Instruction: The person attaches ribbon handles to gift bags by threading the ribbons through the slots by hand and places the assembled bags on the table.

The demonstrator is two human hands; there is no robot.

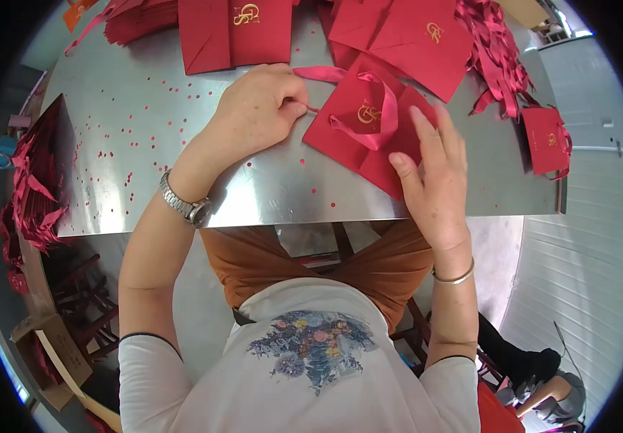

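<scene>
A red paper gift bag (336,119) with gold lettering lies flat and turned at an angle on the metal table. Its pink ribbon handle (385,123) loops over the front. My left hand (257,108), wearing a wristwatch, is closed in a pinch at the bag's left side, on what looks like a thin ribbon end; the fingertips partly hide it. Another stretch of pink ribbon (320,73) runs from beside that hand towards the bag's top. My right hand (434,169) rests at the bag's right edge, fingers spread and thumb apart.
Flat red bags (261,32) and more bags (427,50) lie along the far side. A heap of loose ribbons (497,61) and a small bag (544,141) are at right. Stacked bags (37,173) stand left. Small red dots litter the metal table (253,195). A person (560,400) is at lower right.
</scene>
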